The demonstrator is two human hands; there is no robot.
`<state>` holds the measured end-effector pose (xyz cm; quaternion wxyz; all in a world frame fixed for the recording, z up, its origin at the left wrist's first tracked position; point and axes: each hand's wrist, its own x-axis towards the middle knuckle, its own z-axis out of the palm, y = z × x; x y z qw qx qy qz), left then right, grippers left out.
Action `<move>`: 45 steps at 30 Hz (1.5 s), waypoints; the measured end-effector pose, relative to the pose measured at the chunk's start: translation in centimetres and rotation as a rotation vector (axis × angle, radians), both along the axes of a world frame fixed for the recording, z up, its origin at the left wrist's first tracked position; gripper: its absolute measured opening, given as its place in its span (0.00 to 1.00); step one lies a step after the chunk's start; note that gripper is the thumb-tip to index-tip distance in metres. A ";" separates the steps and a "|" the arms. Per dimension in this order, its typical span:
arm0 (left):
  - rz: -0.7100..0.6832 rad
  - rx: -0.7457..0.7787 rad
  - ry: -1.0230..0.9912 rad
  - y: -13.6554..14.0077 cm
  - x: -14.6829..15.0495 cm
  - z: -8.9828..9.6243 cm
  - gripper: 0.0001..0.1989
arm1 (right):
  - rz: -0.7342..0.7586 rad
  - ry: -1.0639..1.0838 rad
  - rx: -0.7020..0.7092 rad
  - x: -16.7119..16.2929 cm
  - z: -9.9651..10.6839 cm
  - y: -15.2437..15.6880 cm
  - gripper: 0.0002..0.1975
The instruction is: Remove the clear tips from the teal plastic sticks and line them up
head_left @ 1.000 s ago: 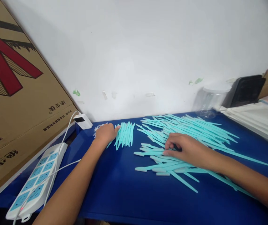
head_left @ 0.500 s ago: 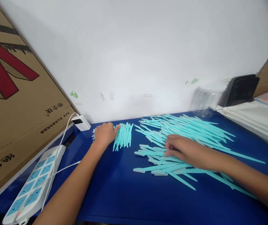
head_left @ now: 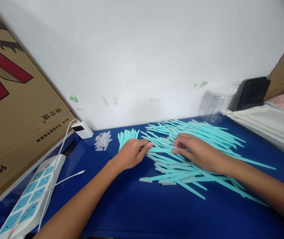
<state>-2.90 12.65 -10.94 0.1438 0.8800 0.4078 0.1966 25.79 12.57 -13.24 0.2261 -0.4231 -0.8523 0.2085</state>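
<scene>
My right hand (head_left: pixel 195 151) grips a turquoise eyebrow razor (head_left: pixel 161 150) by its handle, over the near part of a loose spread of similar razors (head_left: pixel 211 136). Thumb and fingers of my left hand (head_left: pixel 133 152) are pinched at the other end of that same razor; the tip is hidden in them. Behind my left hand lies a smaller bundle of turquoise razors (head_left: pixel 128 134), partly covered by it. Farther left sits a little heap of clear plastic caps (head_left: pixel 103 140). More razors (head_left: pixel 174 177) lie crosswise in front of my right hand.
A white power strip (head_left: pixel 32 196) with cables runs along the left, near a small white device (head_left: pixel 82 129) and a big cardboard box (head_left: pixel 22 109). At the back right stand a clear jar (head_left: pixel 218 104), a black object (head_left: pixel 253 93) and stacked white sheets (head_left: pixel 273 122).
My left hand has come from the clear caps toward the right and nearer, meeting the razor's end. My right hand has lifted the razor slightly. The caps are now uncovered.
</scene>
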 end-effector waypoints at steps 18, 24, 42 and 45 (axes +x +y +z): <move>-0.033 0.070 -0.013 0.0 0.2 -0.7 0.20 | -0.073 0.352 -0.220 -0.8 0.9 -0.7 0.17; -0.077 0.031 -0.071 -0.6 0.9 -1.1 0.20 | -0.003 0.300 -0.185 -1.4 1.0 -1.3 0.17; -0.153 -0.171 -0.212 -1.2 1.9 -1.2 0.23 | 0.143 0.223 -0.242 -2.0 1.0 -2.1 0.18; -0.157 -0.160 -0.225 -1.1 1.8 -1.0 0.23 | 0.134 0.178 -0.295 -1.8 0.5 -1.9 0.16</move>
